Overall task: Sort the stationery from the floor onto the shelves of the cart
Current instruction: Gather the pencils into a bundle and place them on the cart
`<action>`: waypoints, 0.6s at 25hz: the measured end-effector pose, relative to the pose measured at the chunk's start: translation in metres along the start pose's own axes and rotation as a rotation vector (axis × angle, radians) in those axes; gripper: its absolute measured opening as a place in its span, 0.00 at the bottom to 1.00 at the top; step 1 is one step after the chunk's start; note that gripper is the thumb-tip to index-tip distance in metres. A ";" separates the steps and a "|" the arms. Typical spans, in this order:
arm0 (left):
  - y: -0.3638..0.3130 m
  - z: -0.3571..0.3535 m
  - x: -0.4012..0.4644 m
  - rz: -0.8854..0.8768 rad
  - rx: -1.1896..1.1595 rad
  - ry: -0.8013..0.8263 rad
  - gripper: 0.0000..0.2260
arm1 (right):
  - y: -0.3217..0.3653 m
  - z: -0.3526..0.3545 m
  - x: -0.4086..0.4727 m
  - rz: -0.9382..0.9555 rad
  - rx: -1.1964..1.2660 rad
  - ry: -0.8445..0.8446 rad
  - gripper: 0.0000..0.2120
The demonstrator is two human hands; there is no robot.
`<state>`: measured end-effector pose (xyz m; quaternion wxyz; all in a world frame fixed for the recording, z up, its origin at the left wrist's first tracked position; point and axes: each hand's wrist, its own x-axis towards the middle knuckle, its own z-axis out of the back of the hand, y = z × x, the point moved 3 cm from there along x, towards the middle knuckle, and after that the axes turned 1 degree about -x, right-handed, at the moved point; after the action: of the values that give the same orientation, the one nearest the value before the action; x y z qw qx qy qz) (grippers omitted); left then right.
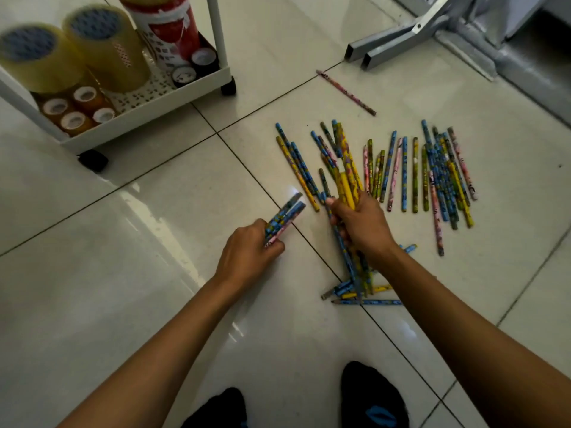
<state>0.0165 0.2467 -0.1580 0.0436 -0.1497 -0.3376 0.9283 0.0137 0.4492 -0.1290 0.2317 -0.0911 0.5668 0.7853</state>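
Note:
Many patterned pencils [438, 174] in blue, yellow and pink lie scattered on the tiled floor at centre right. My left hand [247, 251] grips a small bundle of pencils [285, 216] just above the floor. My right hand [361, 223] grips a larger, loose bunch of pencils [346, 180] whose lower ends [355, 288] fan out beneath my wrist. A single pink pencil [346, 92] lies apart, farther back. The white cart [148, 106] stands at the upper left, its lower shelf holding tape rolls.
On the cart shelf sit two big clear tape rolls [105, 47], several small brown rolls [77, 109], black rolls [185, 75] and a red-white pack [167, 29]. Grey metal legs [411, 38] stand at the upper right. My feet in black socks [370, 396] are at the bottom.

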 end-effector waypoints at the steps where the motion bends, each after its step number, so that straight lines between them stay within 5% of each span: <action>1: -0.001 0.002 0.000 0.047 -0.093 -0.021 0.11 | -0.003 0.008 0.001 -0.004 -0.062 -0.045 0.08; 9: -0.030 -0.010 0.015 0.238 -0.520 -0.150 0.10 | -0.027 0.017 0.000 0.020 -0.727 -0.071 0.19; 15: -0.044 -0.024 0.020 0.277 -0.515 -0.136 0.10 | -0.026 0.012 0.007 -0.010 -0.735 -0.028 0.13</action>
<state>0.0039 0.2986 -0.1518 -0.1454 -0.1380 -0.5404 0.8172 0.0209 0.4690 -0.1501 0.1951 -0.1600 0.2433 0.9365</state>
